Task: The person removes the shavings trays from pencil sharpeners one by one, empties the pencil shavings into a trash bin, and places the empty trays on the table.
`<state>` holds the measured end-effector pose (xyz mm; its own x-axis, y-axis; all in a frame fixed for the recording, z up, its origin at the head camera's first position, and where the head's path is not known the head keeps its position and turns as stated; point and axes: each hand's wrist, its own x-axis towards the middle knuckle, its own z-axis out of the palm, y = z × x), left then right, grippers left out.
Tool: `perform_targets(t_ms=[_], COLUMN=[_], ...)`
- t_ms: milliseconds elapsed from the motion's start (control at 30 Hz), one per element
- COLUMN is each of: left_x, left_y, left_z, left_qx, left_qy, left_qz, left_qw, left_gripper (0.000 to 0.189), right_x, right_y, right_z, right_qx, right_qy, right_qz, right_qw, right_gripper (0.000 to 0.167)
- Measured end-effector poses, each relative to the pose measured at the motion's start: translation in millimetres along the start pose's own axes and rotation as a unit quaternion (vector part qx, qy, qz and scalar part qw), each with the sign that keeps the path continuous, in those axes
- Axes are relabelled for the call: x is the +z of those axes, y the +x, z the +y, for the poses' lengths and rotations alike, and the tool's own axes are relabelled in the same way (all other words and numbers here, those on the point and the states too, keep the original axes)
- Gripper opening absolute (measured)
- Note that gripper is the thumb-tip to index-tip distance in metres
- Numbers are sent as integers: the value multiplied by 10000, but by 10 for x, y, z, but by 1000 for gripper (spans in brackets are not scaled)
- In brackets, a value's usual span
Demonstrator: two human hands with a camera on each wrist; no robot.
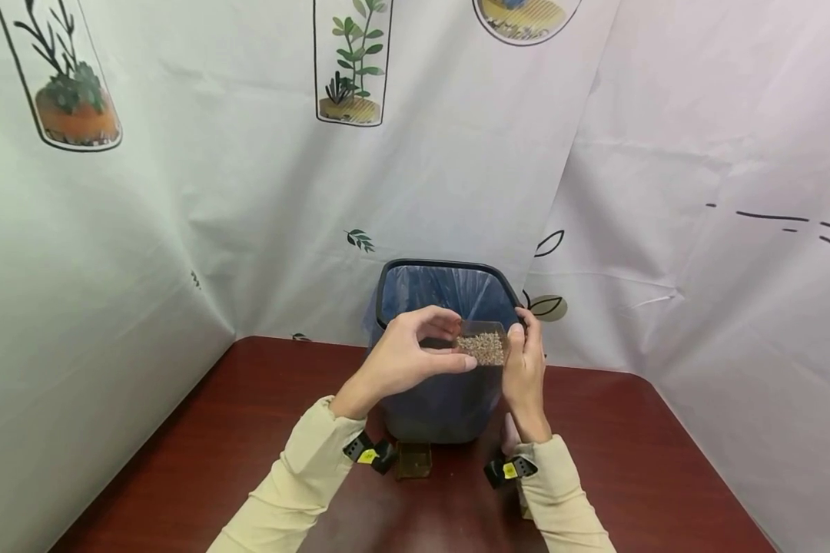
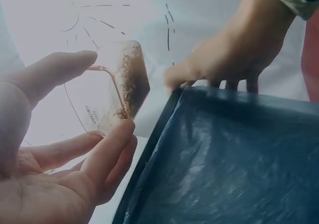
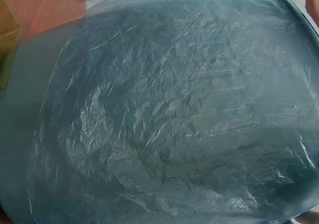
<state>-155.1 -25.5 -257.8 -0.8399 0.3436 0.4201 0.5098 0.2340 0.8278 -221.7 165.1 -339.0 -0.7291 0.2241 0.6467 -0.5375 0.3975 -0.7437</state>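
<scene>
My left hand [image 1: 408,353] holds a small clear plastic box [image 2: 102,102] between thumb and fingers, above the near side of a trash bin [image 1: 439,411]. Brownish grains [image 1: 483,348] lie in the box; the left wrist view shows them gathered along one side [image 2: 132,79]. A dark rim tops the bin, and a blue plastic liner [image 1: 449,290] covers its inside. On the right, my right hand [image 1: 526,376] grips the bin's rim, its fingers hooked over the edge in the left wrist view. Liner [image 3: 164,114] fills most of the right wrist view, where the right hand's grip is mostly hidden.
A small amber-tinted clear box [image 1: 413,461] sits on the dark red table [image 1: 263,445] just before the bin. Something pale, partly hidden, stands by the right forearm [image 1: 560,484]. White printed cloth [image 1: 249,192] hangs behind and at both sides.
</scene>
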Motion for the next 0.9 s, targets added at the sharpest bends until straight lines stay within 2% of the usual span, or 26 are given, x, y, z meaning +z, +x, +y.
perform_targets(t_ms=[167,333,533,733,900], left_x=[-50,-82,-99,-94,-78], left_y=[84,135,198,242,269], left_z=[-62,-90,-114,-159,-162], left_qx=[144,128,109,209,386], left_qy=[301,540,567,674,1214], left_qz=[335,643,958,1102,1335], left_qw=[9989,9964,9937,9914,9828], left_gripper=[49,50,52,56,54], right_x=[8,6,2,-2,-6], right_y=[-8,-14,-6,-8,-12], right_z=[6,10,-8,-11,-11], right_qx=[117,163,118,100,88], right_qy=[81,154,118,130,95], right_qz=[62,85,111,93,51], right_qw=[9999,9997,9998,9998,9999], right_gripper=[44,44,42,43,42])
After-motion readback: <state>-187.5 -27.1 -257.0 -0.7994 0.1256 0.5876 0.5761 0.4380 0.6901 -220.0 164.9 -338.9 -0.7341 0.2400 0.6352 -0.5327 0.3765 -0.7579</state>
